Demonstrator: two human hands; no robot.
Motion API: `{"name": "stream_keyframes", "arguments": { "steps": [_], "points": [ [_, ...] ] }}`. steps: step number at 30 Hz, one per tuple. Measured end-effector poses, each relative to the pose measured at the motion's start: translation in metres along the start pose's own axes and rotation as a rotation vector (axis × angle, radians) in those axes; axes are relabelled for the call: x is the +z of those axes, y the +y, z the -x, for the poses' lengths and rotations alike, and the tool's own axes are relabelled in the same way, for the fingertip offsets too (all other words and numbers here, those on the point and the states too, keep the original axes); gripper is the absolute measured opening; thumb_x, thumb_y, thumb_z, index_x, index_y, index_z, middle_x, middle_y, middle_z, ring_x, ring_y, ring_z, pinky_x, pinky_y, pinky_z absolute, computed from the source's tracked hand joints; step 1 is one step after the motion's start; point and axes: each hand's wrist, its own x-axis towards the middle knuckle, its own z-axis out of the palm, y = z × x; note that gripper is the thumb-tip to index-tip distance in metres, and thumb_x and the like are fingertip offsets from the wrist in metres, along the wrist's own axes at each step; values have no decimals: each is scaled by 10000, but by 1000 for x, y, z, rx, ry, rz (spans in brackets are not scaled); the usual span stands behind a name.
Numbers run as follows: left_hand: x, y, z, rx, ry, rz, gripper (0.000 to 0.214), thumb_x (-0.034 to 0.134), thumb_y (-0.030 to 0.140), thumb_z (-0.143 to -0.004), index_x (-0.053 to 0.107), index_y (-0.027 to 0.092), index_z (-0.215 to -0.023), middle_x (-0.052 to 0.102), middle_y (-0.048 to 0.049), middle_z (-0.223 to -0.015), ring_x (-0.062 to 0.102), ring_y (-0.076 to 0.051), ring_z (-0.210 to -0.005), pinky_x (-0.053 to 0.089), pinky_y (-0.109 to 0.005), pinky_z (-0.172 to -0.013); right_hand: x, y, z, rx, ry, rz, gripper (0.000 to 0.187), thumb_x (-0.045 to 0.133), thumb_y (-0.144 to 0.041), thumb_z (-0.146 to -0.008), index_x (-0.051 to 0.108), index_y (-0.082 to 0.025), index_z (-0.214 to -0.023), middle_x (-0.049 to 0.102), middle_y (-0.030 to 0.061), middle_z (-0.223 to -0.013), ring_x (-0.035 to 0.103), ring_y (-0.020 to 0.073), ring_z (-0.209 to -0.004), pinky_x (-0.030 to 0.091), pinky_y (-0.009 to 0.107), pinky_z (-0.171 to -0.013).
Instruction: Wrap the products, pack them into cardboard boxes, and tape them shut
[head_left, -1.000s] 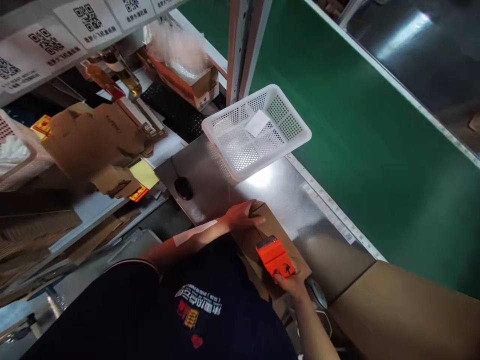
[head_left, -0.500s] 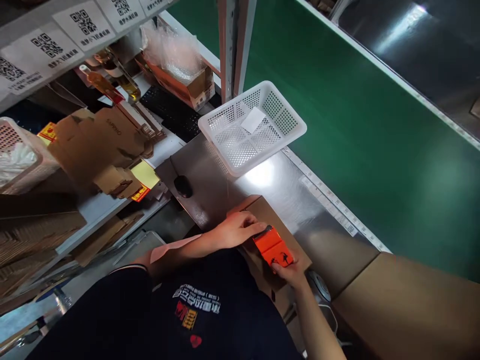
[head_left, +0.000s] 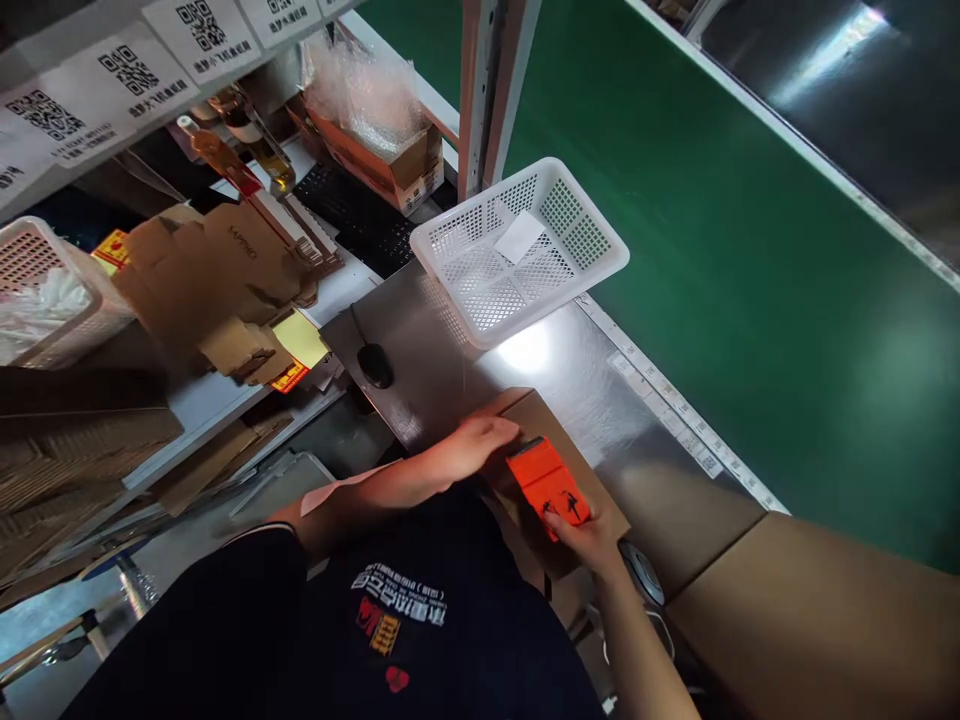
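My right hand [head_left: 579,535] grips a small orange box [head_left: 549,483] by its near end, with the thumb on top. Dark figures are printed on that end, and a dark strip edges the far one. Under it is a brown cardboard box [head_left: 592,480] on the metal table. My left hand [head_left: 484,445] is just left of the orange box, apart from it, over the cardboard box's left side. Its fingers are smeared by motion, so whether they are closed does not show.
A white plastic basket [head_left: 480,335] with a white paper [head_left: 520,237] inside stands beyond. A black mouse [head_left: 375,366] lies at its left. Folded cardboard [head_left: 210,265] and bottles [head_left: 221,155] fill the left shelf. A green conveyor belt [head_left: 712,290] runs along the right.
My left hand has come off the far end of the orange box and moved a little to the left. My right hand still holds the box. The whole view has shifted slightly.
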Motion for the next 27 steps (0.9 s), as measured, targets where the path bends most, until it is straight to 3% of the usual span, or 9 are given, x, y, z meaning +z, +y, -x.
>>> {"name": "stream_keyframes", "arguments": {
  "steps": [2,4,7,11,15,17,20,23,27],
  "points": [
    [-1,-8,-15,-145,19,124,300,609,433,-963,748,172,-1007,773,-85,-1060,717,-218,-982,563,-327,-853,0,0,0,-11,-20,-14,305,790,-472,-671,641,-207,-648,565,-4,-572,461,144,-517,399,270,-475],
    [0,-14,-25,-175,60,148,244,724,390,-885,721,171,-993,768,-65,-983,708,-176,-839,545,-285,-748,-1,-1,1,-11,-38,-22,302,782,-471,-683,641,-205,-649,562,-4,-564,457,141,-504,392,268,-468],
    [3,-17,-31,-109,38,58,284,809,404,-802,701,177,-932,726,-16,-822,654,-138,-699,497,-251,-644,-2,-3,1,16,-34,-1,310,787,-464,-680,624,-209,-610,569,2,-561,470,150,-502,405,280,-475],
    [-3,-13,-32,39,-40,-166,344,750,466,-835,681,161,-692,643,11,-637,574,-117,-617,394,-242,-576,0,-17,-1,55,3,20,360,800,-512,-649,608,-213,-590,544,-6,-532,442,148,-485,400,282,-457],
    [-45,-5,-49,274,128,-326,279,723,404,-839,750,159,-707,690,-3,-671,598,-126,-663,389,-246,-616,-5,-32,3,128,7,137,377,794,-540,-688,651,-199,-614,580,12,-559,473,157,-506,432,285,-475],
    [-74,-6,-65,234,206,-300,287,731,415,-821,752,152,-706,675,-7,-635,597,-130,-632,395,-242,-593,-10,-36,7,160,13,196,385,782,-549,-722,663,-199,-615,589,16,-562,497,165,-516,456,288,-495],
    [-107,-15,-89,129,169,-184,288,754,406,-786,732,140,-678,676,-20,-629,615,-135,-608,448,-239,-586,-13,-37,8,200,34,247,410,776,-568,-730,653,-205,-587,574,9,-539,502,170,-503,468,294,-504],
    [-116,-28,-103,102,147,-99,294,777,414,-770,726,137,-687,689,-27,-647,630,-135,-617,483,-238,-595,-8,-42,5,233,64,288,407,778,-578,-718,679,-197,-615,596,14,-565,519,177,-519,458,292,-507],
    [-113,-47,-113,82,128,-42,364,785,496,-759,728,142,-699,678,-14,-645,611,-123,-609,474,-227,-578,3,-53,1,285,99,314,456,762,-621,-727,645,-201,-591,573,9,-544,491,165,-510,415,279,-485]
  ]
}}
